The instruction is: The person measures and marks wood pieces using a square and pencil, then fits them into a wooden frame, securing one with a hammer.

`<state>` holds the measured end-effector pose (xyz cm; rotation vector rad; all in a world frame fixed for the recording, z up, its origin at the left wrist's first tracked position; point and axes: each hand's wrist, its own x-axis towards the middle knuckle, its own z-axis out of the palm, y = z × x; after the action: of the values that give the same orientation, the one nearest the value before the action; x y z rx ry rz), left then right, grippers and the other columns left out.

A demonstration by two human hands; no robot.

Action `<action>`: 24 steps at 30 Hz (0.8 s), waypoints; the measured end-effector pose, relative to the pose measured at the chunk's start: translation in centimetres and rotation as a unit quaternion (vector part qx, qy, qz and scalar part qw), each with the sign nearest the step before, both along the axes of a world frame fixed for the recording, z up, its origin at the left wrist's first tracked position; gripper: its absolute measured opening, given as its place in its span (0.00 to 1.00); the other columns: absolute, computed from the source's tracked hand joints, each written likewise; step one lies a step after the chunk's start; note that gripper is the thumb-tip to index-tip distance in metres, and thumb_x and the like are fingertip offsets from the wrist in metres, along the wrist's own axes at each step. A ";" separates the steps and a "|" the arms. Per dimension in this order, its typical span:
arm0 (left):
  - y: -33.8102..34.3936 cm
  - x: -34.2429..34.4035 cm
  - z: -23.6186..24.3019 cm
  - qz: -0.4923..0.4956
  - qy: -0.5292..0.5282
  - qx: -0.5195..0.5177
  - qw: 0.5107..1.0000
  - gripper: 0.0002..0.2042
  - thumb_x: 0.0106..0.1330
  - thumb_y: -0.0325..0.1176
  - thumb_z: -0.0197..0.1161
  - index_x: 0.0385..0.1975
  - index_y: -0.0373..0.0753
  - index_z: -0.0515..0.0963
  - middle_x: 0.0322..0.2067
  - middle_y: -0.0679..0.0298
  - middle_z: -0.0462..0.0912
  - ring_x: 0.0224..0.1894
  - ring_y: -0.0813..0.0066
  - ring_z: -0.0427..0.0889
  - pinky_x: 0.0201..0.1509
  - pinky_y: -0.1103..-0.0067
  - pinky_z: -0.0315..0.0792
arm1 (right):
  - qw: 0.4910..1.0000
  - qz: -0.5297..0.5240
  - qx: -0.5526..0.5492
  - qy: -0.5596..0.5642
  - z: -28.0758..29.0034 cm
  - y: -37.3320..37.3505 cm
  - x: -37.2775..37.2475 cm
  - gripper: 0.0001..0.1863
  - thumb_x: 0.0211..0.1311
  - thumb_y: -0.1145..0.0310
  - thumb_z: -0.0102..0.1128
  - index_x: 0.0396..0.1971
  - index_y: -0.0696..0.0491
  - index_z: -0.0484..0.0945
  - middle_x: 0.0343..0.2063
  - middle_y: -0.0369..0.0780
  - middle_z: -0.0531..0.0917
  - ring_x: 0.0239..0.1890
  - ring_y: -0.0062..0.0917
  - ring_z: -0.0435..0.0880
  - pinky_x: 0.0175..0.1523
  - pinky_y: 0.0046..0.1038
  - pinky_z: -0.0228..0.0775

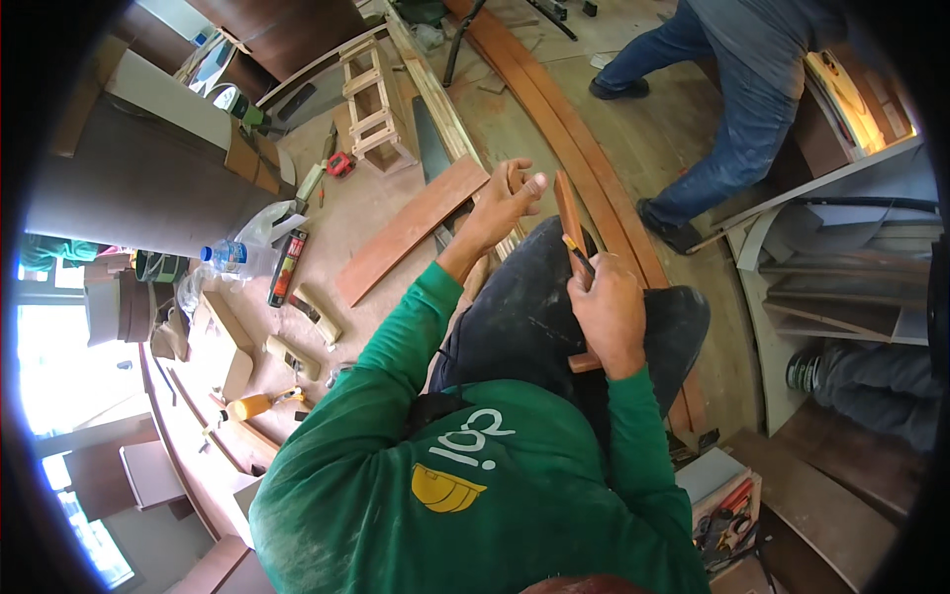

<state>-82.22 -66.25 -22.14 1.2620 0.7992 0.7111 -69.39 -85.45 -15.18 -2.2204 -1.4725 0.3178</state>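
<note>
The left hand (505,204), raised and curled near twelve o'clock, has its grip half-open. At three o'clock, the right hand (608,305) pinches a yellow-and-black tool (578,253) over a wooden strip (567,206).

The wood strip (569,210) is narrow, straight-edged and reddish brown, its far end bare and pointing away from the person, its middle covered by the right hand (607,307). A short wooden end shows nearer the body; whether it belongs to the strip is hidden. Against the strip's near half, a slim yellow-and-black tool (581,257) slants in the right hand's grip, its yellow end over the wood; its exact kind is too small to tell. Left of the strip, well apart, lies a wider flat board (406,236) of similar colour, running diagonally, one end close by the left hand (507,203).
</note>
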 end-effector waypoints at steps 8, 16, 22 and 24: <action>1.0 1.4 3.4 -0.171 0.113 0.107 0.973 0.33 0.65 0.42 0.74 0.62 0.26 0.70 0.41 0.61 0.78 0.43 0.77 0.77 0.46 0.75 0.76 | 0.964 0.016 0.019 0.264 1.4 3.0 -3.3 0.23 0.67 0.53 0.70 0.39 0.63 0.83 0.34 0.56 0.87 0.35 0.51 0.88 0.42 0.46 0.78; -1.8 0.6 -0.1 -0.254 0.130 0.191 0.939 0.38 0.70 0.39 0.70 0.75 0.30 0.60 0.60 0.51 0.80 0.64 0.65 0.77 0.70 0.71 0.70 | 0.950 0.009 0.228 0.211 -2.8 1.4 4.3 0.26 0.69 0.60 0.72 0.60 0.61 0.81 0.38 0.49 0.86 0.45 0.39 0.88 0.47 0.38 0.78; -2.4 1.6 3.4 -0.323 0.127 0.234 0.908 0.40 0.71 0.35 0.67 0.78 0.34 0.53 0.65 0.48 0.77 0.67 0.60 0.78 0.73 0.69 0.70 | 0.961 0.070 0.175 0.204 -2.8 4.2 5.3 0.22 0.69 0.57 0.69 0.52 0.60 0.85 0.39 0.54 0.86 0.43 0.47 0.87 0.49 0.43 0.76; -3.2 1.9 4.2 -0.313 0.139 0.270 0.900 0.40 0.71 0.35 0.67 0.78 0.34 0.53 0.66 0.47 0.76 0.66 0.58 0.80 0.71 0.68 0.72 | 0.957 0.056 0.188 0.214 -3.8 4.6 6.2 0.20 0.71 0.57 0.67 0.49 0.59 0.86 0.38 0.54 0.86 0.42 0.48 0.86 0.49 0.42 0.75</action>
<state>-80.34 -69.40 -17.99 2.0334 0.3691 0.2197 -63.14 -80.87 -19.02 -1.6466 -1.2928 0.4774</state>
